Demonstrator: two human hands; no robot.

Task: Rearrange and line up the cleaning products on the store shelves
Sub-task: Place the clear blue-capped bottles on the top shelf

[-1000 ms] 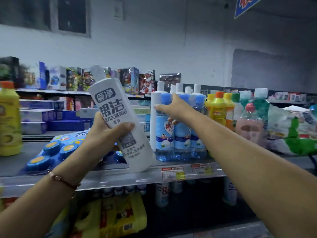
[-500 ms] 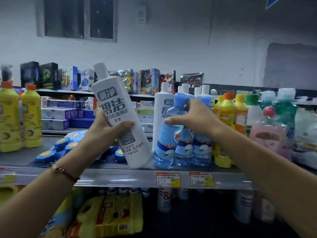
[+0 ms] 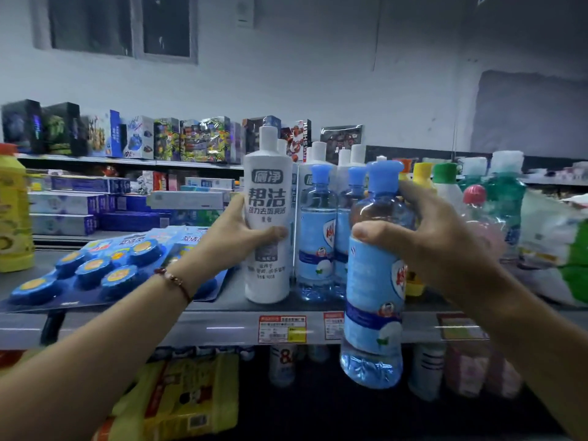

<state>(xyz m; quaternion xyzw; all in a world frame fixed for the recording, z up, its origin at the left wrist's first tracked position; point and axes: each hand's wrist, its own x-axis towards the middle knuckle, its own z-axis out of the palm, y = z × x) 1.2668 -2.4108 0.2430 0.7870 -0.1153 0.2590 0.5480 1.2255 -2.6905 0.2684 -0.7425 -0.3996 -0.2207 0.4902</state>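
Observation:
A tall white bottle (image 3: 268,192) with dark lettering stands upright at the front of the grey shelf (image 3: 222,326), and my left hand (image 3: 232,237) grips its middle. My right hand (image 3: 439,240) holds a clear blue bottle (image 3: 375,297) with a blue cap in the air, in front of the shelf edge and lower than the shelf row. Two matching blue bottles (image 3: 318,233) stand on the shelf just right of the white one, with more white bottles (image 3: 318,154) behind them.
Blue blister packs of round blocks (image 3: 95,268) lie flat on the shelf at left, beside a yellow bottle (image 3: 12,205). Yellow, green and pink bottles (image 3: 445,183) crowd the right. Price tags (image 3: 281,329) hang on the shelf edge. Yellow jugs (image 3: 178,399) sit on the shelf below.
My left hand has swung the tilted white bottle upright and set it on the shelf next to the blue ones. My right hand has pulled one blue bottle off the shelf toward me.

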